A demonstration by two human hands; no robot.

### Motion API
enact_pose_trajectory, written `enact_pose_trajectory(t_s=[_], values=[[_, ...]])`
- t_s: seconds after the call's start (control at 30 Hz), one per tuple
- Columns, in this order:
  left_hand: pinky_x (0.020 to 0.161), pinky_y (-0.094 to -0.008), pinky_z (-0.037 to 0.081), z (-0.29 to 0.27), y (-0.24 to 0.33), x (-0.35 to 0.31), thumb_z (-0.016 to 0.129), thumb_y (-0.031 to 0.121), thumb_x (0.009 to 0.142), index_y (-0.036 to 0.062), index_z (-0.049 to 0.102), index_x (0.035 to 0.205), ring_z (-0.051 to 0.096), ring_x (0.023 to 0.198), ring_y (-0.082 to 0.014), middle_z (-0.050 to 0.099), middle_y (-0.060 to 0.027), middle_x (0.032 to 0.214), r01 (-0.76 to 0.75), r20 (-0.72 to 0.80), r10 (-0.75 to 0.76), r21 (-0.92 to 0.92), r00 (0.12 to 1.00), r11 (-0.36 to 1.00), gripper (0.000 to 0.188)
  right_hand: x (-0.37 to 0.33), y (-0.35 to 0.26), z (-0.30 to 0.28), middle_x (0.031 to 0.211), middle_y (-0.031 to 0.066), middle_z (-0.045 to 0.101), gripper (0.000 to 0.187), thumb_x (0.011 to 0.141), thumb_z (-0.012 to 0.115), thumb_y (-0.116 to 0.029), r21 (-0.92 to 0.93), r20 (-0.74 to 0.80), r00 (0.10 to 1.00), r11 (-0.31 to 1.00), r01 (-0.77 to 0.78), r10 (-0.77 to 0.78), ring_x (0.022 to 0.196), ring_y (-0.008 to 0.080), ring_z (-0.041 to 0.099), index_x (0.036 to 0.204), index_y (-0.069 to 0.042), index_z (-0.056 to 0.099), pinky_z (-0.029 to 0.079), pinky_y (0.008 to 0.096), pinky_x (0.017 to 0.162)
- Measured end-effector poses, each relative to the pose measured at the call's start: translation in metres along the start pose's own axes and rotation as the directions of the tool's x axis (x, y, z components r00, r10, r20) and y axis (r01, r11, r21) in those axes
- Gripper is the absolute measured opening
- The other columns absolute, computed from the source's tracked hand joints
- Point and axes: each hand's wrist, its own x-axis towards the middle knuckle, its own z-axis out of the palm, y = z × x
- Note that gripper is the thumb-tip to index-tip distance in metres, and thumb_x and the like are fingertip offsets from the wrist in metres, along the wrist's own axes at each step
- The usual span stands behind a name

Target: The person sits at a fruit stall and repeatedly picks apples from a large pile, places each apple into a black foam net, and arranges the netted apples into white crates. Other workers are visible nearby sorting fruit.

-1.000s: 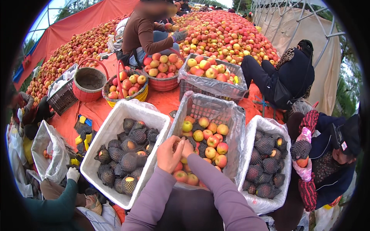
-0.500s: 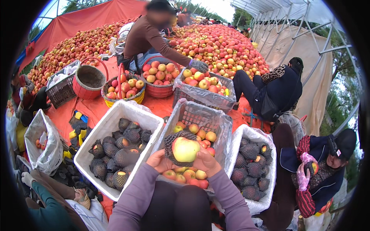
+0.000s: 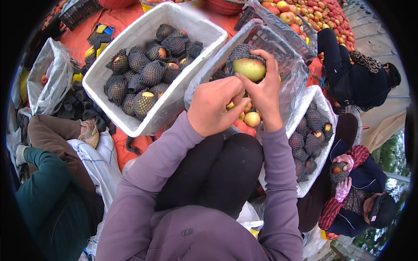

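A yellow-green apple [image 3: 249, 68] with a dark foam net sleeve [image 3: 241, 51] around its far side is held over the plastic-lined crate [image 3: 201, 82]. My right hand [image 3: 266, 89] grips it, thumb below and fingers over the right side. My left hand [image 3: 215, 104] is closed like a fist just left of and nearer than the apple; what its fingers pinch, if anything, is hidden. Dark netting [image 3: 218, 75] shows beyond the left knuckles. Below my hands, bare red-yellow apples [image 3: 251, 118] lie in the crate.
A white foam box [image 3: 119, 116] of netted apples stands at left; a second white box [image 3: 323, 92] of netted apples is at right. A co-worker [image 3: 361, 187] at right holds a netted apple. Another person [image 3: 56, 187] sits at left. Loose dark nets [image 3: 80, 106] lie beside the lined bag [image 3: 51, 80].
The view has tilted down and turned. My left hand has left the apple's side and closed into a fist in front; the right hand now holds the apple alone at its right side.
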Motion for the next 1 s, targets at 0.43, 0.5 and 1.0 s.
enact_pose_trajectory(t_s=[0.43, 0.5, 1.0], values=[[0.087, -0.0343, 0.046, -0.108, -0.188, -0.006, 0.067, 0.014, 0.077, -0.0051, 0.043, 0.117, 0.059, 0.094, -0.0195, 0.06, -0.0123, 0.099, 0.667, -0.363, -0.751, -0.348, 0.552, 0.659, 0.05, 0.034, 0.158, 0.084, 0.075, 0.012, 0.065, 0.019, 0.078, 0.059, -0.019, -0.075, 0.221, 0.936, 0.961, -0.265, 0.275, 0.073, 0.0242, 0.064, 0.084, -0.003, 0.064, 0.05, 0.0352, 0.068], [0.085, -0.0341, 0.046, -0.136, -0.229, -0.023, 0.068, 0.014, 0.075, -0.0063, 0.039, 0.122, 0.058, 0.094, -0.0195, 0.059, -0.0129, 0.099, 0.8, -0.427, -0.766, -0.145, 0.481, 0.583, 0.059, 0.009, 0.183, 0.121, 0.078, 0.0174, 0.063, 0.021, 0.075, 0.059, -0.021, -0.291, 0.429, 0.875, 0.951, -0.1, 0.223, 0.076, 0.032, 0.061, 0.082, -0.002, 0.063, 0.048, 0.0404, 0.069], [0.061, -0.0218, 0.045, -0.004, -0.1, 0.06, 0.065, 0.016, 0.078, -0.0018, 0.051, 0.108, 0.052, 0.071, -0.0096, 0.055, -0.0047, 0.085, 0.58, 0.222, -0.536, -0.282, 0.815, 0.765, 0.037, 0.003, 0.106, 0.022, 0.097, 0.008, 0.058, 0.036, 0.067, 0.061, 0.002, 0.495, -0.127, 0.963, 0.856, -0.148, 0.239, 0.086, 0.0145, 0.059, 0.101, -0.001, 0.049, 0.049, 0.0256, 0.071]])
